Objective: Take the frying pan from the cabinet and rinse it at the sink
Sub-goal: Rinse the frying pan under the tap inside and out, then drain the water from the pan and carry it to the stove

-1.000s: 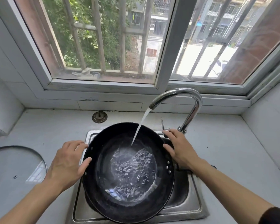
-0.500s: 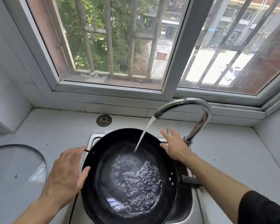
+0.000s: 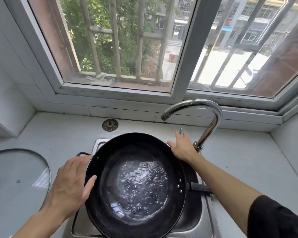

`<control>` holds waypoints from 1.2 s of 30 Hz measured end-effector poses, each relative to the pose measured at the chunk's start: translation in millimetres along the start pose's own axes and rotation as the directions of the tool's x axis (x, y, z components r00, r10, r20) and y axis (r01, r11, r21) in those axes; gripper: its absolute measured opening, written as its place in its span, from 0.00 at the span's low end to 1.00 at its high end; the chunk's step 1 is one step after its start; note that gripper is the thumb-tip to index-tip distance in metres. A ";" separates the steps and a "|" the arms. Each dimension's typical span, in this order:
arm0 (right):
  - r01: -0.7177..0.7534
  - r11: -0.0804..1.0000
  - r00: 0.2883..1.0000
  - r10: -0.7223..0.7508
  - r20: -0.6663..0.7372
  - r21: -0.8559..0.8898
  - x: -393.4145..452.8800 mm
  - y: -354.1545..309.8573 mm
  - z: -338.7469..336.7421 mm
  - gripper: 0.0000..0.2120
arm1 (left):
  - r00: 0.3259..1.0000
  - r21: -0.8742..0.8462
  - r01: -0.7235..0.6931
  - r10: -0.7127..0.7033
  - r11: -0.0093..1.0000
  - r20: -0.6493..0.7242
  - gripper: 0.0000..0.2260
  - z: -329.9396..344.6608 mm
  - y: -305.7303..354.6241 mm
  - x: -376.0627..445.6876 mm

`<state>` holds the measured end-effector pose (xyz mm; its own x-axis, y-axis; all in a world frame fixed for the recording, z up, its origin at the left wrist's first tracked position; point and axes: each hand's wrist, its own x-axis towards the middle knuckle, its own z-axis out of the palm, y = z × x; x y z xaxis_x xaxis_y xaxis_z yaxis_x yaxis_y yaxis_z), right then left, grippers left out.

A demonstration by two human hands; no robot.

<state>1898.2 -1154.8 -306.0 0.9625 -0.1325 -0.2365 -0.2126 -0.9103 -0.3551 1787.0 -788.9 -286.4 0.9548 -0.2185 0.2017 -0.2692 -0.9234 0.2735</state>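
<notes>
Home kitchen. Steel sink set into pale tabletop, chrome gooseneck tap behind it, loose drain strainer near the wall, glass pot lid at left. White tiled walls. Barred sliding window above, facing trees and residential buildings.

The frying pan fills nearly the whole sink, leaving only a narrow gap right of the left grip. The faucet arches just beyond the right grip. Left of the left grip, a glass lid occupies the bench; right of the right grip the bench lies open.
</notes>
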 end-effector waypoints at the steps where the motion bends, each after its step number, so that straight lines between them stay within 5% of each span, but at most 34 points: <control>1: 0.008 1.000 1.000 -0.008 0.004 -0.001 -1.6 0.4 0.1 0.34 | 1.000 0.005 -0.012 0.012 1.000 -0.003 0.25 -0.5 -0.4 0.3; 10: 0.200 0.963 0.978 -0.184 -0.101 0.182 -49.4 15.6 -9.1 0.28 | 0.996 0.036 -0.040 0.038 0.999 0.076 0.21 -3.7 -1.7 7.9; 15: 0.419 0.907 0.899 -0.421 0.118 0.041 -95.3 53.9 -7.7 0.31 | 0.973 0.166 -0.085 0.046 0.983 0.224 0.28 -13.4 -12.3 27.0; 21: 0.317 0.917 0.915 -0.228 0.334 -0.242 -126.3 97.5 1.6 0.50 | 0.870 0.282 -0.121 -0.035 0.952 0.492 0.40 -32.6 -16.1 48.1; 28: 0.264 0.927 0.952 -0.206 0.226 -0.267 -135.6 109.5 23.7 0.42 | 0.746 0.361 -0.247 -0.062 0.899 0.663 0.45 -40.2 -0.9 62.5; 36: 0.286 0.945 0.949 -0.256 0.186 -0.160 -126.6 110.9 28.5 0.40 | 0.748 0.376 -0.277 -0.047 0.884 0.662 0.49 -30.5 -3.8 78.6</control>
<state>1747.9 -1227.8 -341.2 0.9360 0.1805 -0.3021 0.1019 -0.9606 -0.2584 1859.2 -792.9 -243.0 0.8106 -0.3287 -0.4846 -0.4549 -0.8747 -0.1676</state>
